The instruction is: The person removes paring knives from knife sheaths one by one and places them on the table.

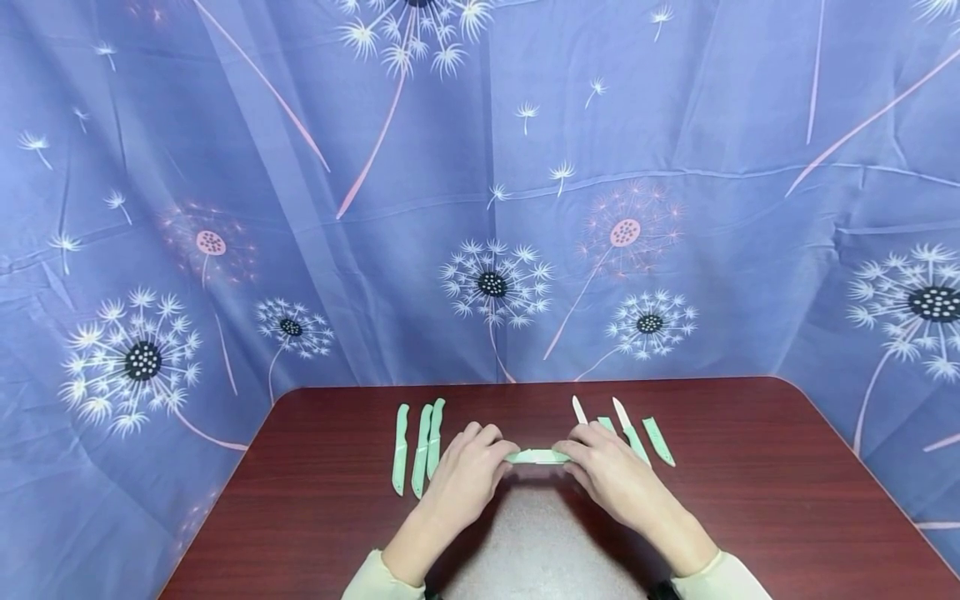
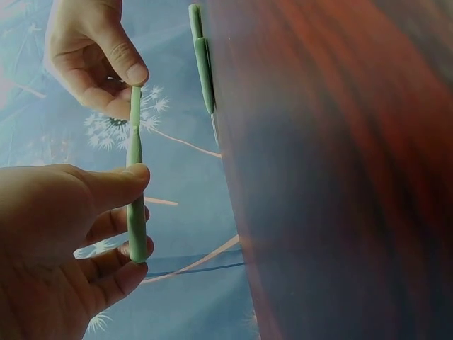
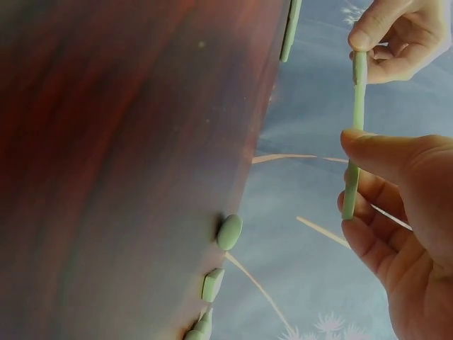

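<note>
Both hands hold one light-green paring knife (image 1: 540, 457) level above the table, one hand at each end. My left hand (image 1: 461, 475) pinches the rounded handle end (image 2: 136, 241) between thumb and fingers. At the opposite end, my right hand (image 1: 611, 475) grips the narrower green sheath part (image 3: 351, 191) with its thumb and fingers. A pale middle stretch shows between the hands in the head view. Fingers hide both ends there.
Several sheathed green knives (image 1: 401, 450) lie to the left on the dark red table (image 1: 787, 500). On the right are a bare-bladed knife (image 1: 630, 429), a white blade (image 1: 579, 409) partly behind my hand, and loose green sheaths (image 1: 658, 442). A blue dandelion-print curtain (image 1: 420, 317) hangs behind.
</note>
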The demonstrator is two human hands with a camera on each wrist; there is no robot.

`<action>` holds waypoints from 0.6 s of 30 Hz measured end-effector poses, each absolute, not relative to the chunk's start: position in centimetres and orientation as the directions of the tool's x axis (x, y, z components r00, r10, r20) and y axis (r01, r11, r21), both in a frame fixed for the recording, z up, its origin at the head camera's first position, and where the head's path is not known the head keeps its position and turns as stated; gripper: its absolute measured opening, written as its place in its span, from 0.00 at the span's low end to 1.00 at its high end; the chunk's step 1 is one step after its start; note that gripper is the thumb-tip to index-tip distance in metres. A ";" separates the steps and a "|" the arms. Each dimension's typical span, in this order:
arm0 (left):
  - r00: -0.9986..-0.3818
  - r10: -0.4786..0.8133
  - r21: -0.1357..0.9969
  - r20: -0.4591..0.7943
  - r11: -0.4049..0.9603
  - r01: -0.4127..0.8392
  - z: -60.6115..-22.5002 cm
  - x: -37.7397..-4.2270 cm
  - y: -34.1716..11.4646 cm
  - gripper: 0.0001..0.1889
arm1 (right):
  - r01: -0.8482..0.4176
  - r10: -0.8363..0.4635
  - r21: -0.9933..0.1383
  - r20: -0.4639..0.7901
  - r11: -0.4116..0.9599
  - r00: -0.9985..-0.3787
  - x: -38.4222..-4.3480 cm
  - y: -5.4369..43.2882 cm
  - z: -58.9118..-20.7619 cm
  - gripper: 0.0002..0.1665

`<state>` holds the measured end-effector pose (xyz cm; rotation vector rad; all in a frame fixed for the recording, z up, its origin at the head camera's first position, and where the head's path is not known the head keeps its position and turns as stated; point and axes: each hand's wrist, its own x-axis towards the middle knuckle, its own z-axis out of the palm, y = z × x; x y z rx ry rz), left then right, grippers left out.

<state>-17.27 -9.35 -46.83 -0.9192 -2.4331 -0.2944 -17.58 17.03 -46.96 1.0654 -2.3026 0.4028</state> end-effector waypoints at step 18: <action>-0.620 0.546 0.012 0.564 0.745 0.667 -46.6 -17.4 -9.5 0.12 | -0.772 -0.588 -0.044 0.621 0.634 -0.518 -17.5 17.1 -46.6 0.21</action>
